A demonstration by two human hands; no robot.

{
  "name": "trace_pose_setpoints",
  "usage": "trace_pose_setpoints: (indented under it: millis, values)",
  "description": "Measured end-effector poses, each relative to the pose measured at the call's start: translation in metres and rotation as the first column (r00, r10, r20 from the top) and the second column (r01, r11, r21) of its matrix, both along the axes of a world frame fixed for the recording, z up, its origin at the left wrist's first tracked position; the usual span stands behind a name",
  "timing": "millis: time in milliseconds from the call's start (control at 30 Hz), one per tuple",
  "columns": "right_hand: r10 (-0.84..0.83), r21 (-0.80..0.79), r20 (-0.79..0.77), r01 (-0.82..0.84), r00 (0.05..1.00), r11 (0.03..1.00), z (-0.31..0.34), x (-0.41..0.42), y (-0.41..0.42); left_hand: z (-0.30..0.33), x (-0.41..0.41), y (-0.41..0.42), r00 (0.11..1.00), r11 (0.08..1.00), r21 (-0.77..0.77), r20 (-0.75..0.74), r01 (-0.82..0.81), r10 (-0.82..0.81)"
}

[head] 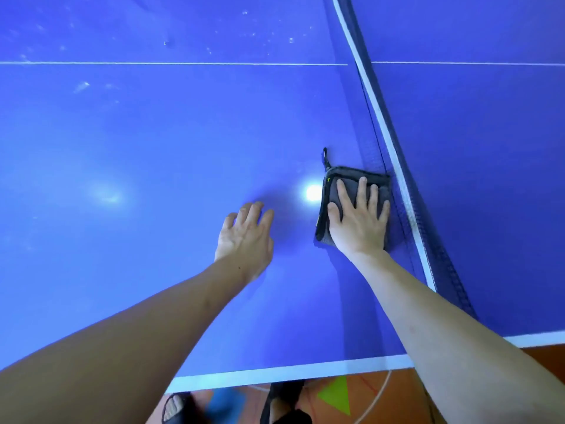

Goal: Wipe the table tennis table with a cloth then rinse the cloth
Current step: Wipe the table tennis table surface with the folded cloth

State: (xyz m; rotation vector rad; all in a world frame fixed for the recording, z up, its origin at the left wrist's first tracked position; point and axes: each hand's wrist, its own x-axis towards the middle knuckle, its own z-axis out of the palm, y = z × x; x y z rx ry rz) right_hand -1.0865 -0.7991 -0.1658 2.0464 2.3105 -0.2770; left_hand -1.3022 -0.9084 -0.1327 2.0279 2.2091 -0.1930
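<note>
Your right hand [359, 214] flat on folded cloth [351, 179], fingers spread, pressing it to table [153, 142] beside net [397, 166] for even wiping. Your left hand [244, 232] rests on table, fingers loosely spread, holding nothing, likely bracing your lean.

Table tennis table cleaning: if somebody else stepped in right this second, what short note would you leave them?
Right hand: fingers straight, pressing the folded grey cloth flat on the blue table tennis table, right beside the net.
Left hand: open, holding nothing, resting on or just over the table left of the cloth.
Done: wiping is underway near the net.
Left: white specks show on the far side beyond the white centre line, so wipe there, then rinse the cloth. No sink or water is in view.
</note>
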Motion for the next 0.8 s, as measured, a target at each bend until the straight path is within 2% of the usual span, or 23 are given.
trace_pose_setpoints:
  millis: [267,500,633,800]
  values:
    - [0.078,0.008,0.018,-0.079,0.997,0.997,-0.003,-0.139,-0.060,-0.006,-0.127,-0.080,0.993,0.993,-0.026,-0.023,-0.114,0.113]
    - [0.256,0.020,-0.034,-0.255,0.966,0.967,-0.004,-0.309,-0.121,-0.010,-0.243,-0.160,0.962,0.962,0.004,-0.014,-0.274,0.274]
    - [0.419,0.038,-0.045,-0.418,0.907,0.908,-0.011,-0.396,-0.160,-0.009,-0.295,-0.207,0.940,0.940,0.013,-0.029,-0.340,0.340]
    - [0.550,0.063,-0.028,-0.548,0.834,0.834,-0.012,-0.408,-0.174,-0.007,-0.324,-0.246,0.914,0.916,0.003,-0.059,-0.401,0.401]
